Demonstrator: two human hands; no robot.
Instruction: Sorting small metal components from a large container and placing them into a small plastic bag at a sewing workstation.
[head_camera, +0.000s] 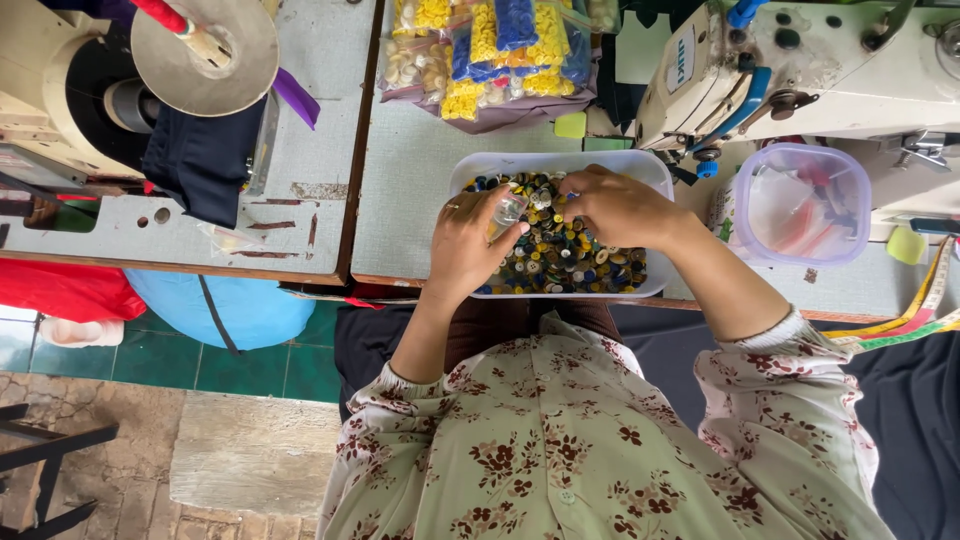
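- Sorting through a white rectangular plastic tub (470, 170) heaped with mixed buttons (560, 255) in blue, yellow, black and cream, both hands are down in the pile; the tub sits at the near edge of the grey surface (410, 190), right in front of the person.
- Left hand (465, 245) is curled over the tub's left side, fingers closed around a small clear, glassy-looking item (508, 210) held between thumb and fingertips; what exactly it is, I cannot tell.
- Right hand (615, 208) hovers over the middle of the heap, fingers bunched and bent down in a pinch; whether a button is caught in it is hidden.
- Judging the handling: these buttons look light, hard and slick, apt to slide and scatter, so a fingertip pinch on the rim of one would suit best.
- Beside the tub on the right stands a clear lilac-rimmed plastic container (800, 200), with a cream sewing machine (850, 70) behind it.
- Towards the far edge lie clear bags of yellow and blue buttons (500, 50).
- Along the right near edge trails a coloured measuring tape (925, 315).
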